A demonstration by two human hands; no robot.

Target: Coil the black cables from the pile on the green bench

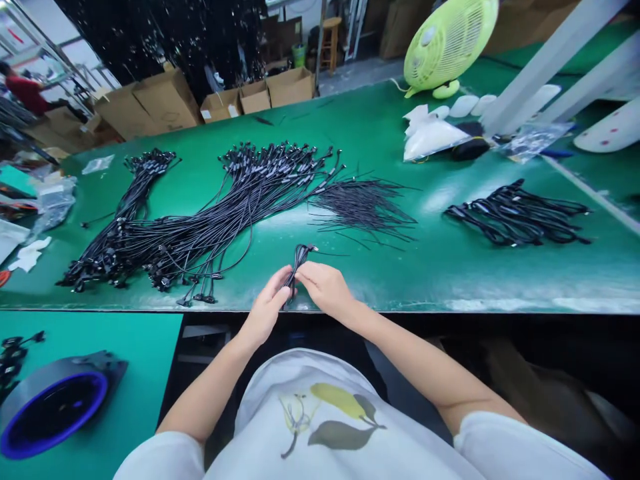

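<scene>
Near the front edge of the green table, a small coiled bundle of black cable (300, 257) is held between both hands. My left hand (270, 300) closes on its lower left side. From the right, my right hand (323, 283) pinches the bundle around its middle; a thin black tie seems to stick out to the right of it. Beyond the hands lies a heap of black twist ties (365, 203). A large spread of loose black cables (225, 207) with plugs at their ends is to the left. Several coiled cables (515, 213) lie in a pile at the right.
A yellow-green fan (447, 47) stands at the back right, with a white bag (433, 137) and a slanted white post (540, 73) near it. Cardboard boxes (165, 103) line the far edge. A blue-rimmed round device (55, 413) sits on the lower left table. A person in red (25, 93) is far left.
</scene>
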